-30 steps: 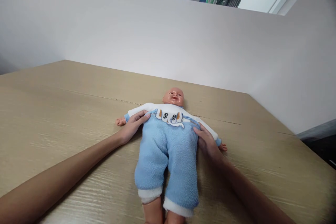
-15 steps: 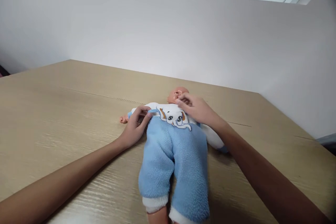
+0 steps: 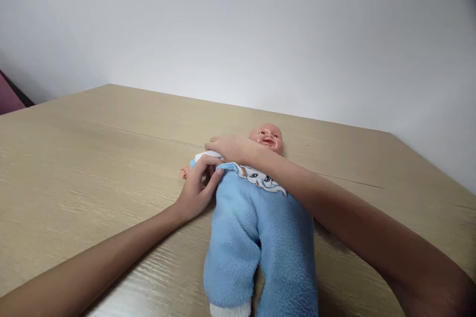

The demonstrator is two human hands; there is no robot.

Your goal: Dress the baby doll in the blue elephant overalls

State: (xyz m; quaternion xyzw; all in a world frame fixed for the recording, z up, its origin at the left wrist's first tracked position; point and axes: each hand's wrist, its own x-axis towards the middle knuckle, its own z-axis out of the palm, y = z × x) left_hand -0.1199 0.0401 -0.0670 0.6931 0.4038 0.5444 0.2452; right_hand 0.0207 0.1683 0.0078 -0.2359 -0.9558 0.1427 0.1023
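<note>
A baby doll (image 3: 268, 136) lies on its back on the wooden table, head away from me. It wears a white top and light blue fleece overalls (image 3: 238, 218) with an elephant face patch (image 3: 262, 180) on the chest. My left hand (image 3: 197, 188) is closed, thumb and finger pinching the upper side edge of the overalls' bib. Across the doll's chest reaches my right arm. My right hand (image 3: 230, 147) is curled over the doll's shoulder by the white sleeve (image 3: 208, 156); its fingertips and anything in them are hidden.
The wooden table (image 3: 111, 158) spreads around the doll, with a thin seam across it. A white partition wall (image 3: 208, 39) stands along the far side. Something pinkish-purple (image 3: 11, 94) shows at the left edge.
My right hand has moved left from near the doll's chin to its shoulder, uncovering the face. My left hand still pinches the overalls. The view has shifted slightly left and down.
</note>
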